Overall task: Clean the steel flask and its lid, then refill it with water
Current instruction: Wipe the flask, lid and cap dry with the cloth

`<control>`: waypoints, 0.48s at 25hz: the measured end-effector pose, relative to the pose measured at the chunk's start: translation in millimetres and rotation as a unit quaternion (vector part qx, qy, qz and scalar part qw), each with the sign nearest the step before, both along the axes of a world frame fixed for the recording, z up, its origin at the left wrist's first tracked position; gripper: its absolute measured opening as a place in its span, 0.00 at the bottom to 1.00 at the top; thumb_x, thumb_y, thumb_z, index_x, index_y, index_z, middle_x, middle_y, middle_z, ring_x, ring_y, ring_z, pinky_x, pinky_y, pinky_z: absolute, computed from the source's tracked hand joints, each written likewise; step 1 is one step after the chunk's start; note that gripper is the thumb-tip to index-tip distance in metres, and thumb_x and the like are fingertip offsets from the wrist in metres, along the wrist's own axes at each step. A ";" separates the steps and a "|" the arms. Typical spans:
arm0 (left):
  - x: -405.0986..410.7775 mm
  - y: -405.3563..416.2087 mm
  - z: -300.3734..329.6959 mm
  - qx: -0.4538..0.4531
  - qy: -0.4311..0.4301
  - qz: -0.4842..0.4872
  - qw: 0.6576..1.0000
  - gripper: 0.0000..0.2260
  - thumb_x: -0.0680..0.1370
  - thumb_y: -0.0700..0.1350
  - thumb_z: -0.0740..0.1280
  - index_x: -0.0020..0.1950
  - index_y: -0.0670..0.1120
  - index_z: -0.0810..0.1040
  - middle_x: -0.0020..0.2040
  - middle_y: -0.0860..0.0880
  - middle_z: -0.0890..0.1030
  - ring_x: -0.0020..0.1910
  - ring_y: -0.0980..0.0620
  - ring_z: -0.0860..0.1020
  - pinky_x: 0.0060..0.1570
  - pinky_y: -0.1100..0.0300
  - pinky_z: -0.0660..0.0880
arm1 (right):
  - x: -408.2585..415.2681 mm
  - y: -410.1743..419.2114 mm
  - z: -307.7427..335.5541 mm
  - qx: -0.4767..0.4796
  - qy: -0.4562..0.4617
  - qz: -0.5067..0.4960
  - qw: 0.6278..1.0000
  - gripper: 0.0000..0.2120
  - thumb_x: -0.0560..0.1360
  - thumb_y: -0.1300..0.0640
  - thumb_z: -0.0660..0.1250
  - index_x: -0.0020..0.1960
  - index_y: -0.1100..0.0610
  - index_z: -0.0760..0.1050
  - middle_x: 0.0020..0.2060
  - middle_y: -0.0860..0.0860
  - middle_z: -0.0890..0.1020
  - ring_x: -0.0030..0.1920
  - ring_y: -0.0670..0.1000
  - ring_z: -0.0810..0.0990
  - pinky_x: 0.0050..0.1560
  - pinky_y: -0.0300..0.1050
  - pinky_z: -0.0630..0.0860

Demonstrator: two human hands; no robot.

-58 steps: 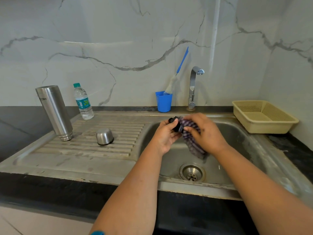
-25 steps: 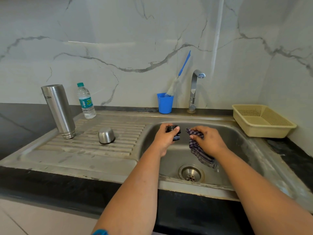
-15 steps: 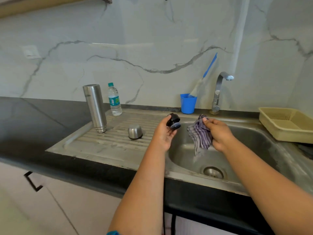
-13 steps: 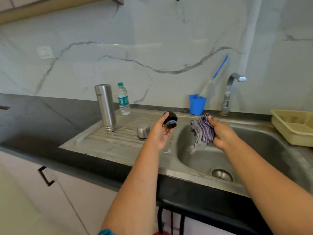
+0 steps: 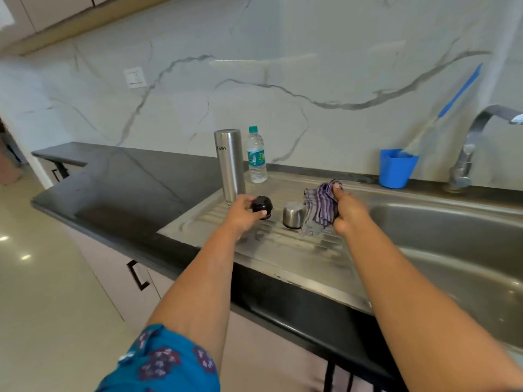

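Black lid (image 5: 261, 206) grasped by left hand (image 5: 243, 215) above drainboard (image 5: 283, 250), striped cloth (image 5: 319, 207) clenched in right hand (image 5: 349, 212), steel cap (image 5: 293, 215) between both grips, steel flask (image 5: 229, 164) upright just behind lid.

1. My left arm has a short teal-blue sleeve (image 5: 161, 360) with a dark purple and red flower print, ending above the elbow.
2. Both forearms bare, no watch or rings that I can make out.

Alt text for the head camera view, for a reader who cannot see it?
Over a steel sink drainboard, the left hand holds a black flask stopper and the right hand grips a striped cloth. The steel flask, its steel cap and a water bottle stand behind.
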State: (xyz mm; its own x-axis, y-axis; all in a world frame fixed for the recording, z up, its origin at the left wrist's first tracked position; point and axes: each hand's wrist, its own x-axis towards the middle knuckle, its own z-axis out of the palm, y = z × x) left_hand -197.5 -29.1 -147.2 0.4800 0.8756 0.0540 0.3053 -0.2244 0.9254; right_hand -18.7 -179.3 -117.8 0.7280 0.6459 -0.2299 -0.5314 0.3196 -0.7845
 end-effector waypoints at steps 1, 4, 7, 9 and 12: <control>4.4 8.9 1.6 0.025 0.031 -0.019 0.999 0.22 0.73 0.38 0.74 0.63 0.46 0.69 0.65 0.44 0.76 0.63 0.47 0.74 0.67 0.51 0.70 | 0.0 3.7 -0.7 -0.004 -0.012 -0.006 1.000 0.07 0.78 0.58 0.66 0.53 0.60 0.77 0.47 0.56 0.83 0.45 0.53 0.83 0.43 0.49 0.81; 11.7 28.6 -0.4 0.043 0.068 -0.042 0.996 0.23 0.75 0.37 0.73 0.66 0.44 0.68 0.66 0.43 0.75 0.60 0.49 0.75 0.64 0.55 0.70 | 1.8 8.6 -9.6 -0.015 -0.035 -0.013 0.999 0.07 0.78 0.58 0.67 0.53 0.59 0.77 0.46 0.55 0.83 0.43 0.51 0.83 0.39 0.45 0.80; 16.0 38.4 -2.8 0.054 0.094 -0.062 0.992 0.23 0.76 0.36 0.71 0.68 0.45 0.68 0.67 0.44 0.74 0.60 0.50 0.74 0.63 0.56 0.70 | 8.4 9.7 -18.0 -0.024 -0.045 -0.009 0.999 0.07 0.77 0.58 0.67 0.53 0.59 0.77 0.47 0.55 0.83 0.44 0.51 0.83 0.38 0.44 0.81; 17.5 41.8 -1.7 0.065 0.111 -0.077 0.989 0.23 0.77 0.36 0.70 0.70 0.46 0.67 0.69 0.44 0.73 0.61 0.50 0.74 0.65 0.55 0.69 | 10.7 10.1 -19.2 -0.024 -0.054 -0.014 0.998 0.08 0.77 0.58 0.67 0.55 0.60 0.76 0.48 0.56 0.83 0.44 0.51 0.83 0.39 0.43 0.81; 17.4 40.6 -0.3 0.055 0.106 -0.077 0.990 0.29 0.76 0.37 0.71 0.74 0.47 0.63 0.72 0.42 0.72 0.66 0.47 0.74 0.69 0.49 0.69 | 8.9 10.3 -17.0 -0.026 -0.070 -0.012 0.997 0.10 0.77 0.58 0.67 0.57 0.60 0.76 0.48 0.56 0.83 0.45 0.51 0.83 0.40 0.43 0.82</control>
